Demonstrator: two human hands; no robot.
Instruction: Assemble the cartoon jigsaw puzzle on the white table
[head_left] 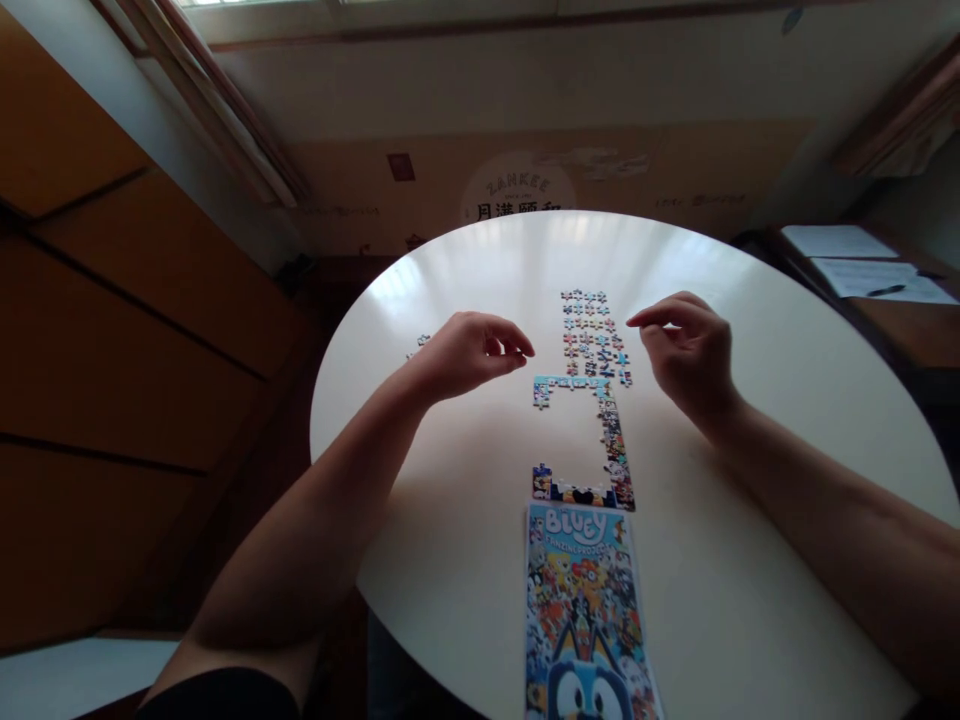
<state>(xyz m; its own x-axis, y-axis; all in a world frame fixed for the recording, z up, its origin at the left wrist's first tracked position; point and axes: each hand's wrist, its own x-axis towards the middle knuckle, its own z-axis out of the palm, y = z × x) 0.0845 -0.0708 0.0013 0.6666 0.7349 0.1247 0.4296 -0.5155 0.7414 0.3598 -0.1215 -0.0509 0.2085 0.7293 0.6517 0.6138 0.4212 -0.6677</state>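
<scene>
On the round table lies a partly joined jigsaw puzzle frame [616, 440], with top, right and bottom edges linked and its left side open between two corner sections. Beyond it, loose puzzle pieces [589, 338] are spread in rows. My left hand [484, 350] hovers left of these rows, fingers loosely bent and thumb a little apart, with nothing visible in it. To their right is my right hand [686, 350], its index finger stretched toward the pieces, the thumb apart below and the other fingers curled. I see nothing held there either. A Bluey picture sheet [581, 600] lies below the frame.
A few more puzzle pieces [420, 342] lie behind my left wrist. The white table [750, 560] has a curved edge all round. Papers [862, 270] with a pen [886, 290] rest on a wooden surface at the right. Wooden cabinets [112, 350] stand at the left.
</scene>
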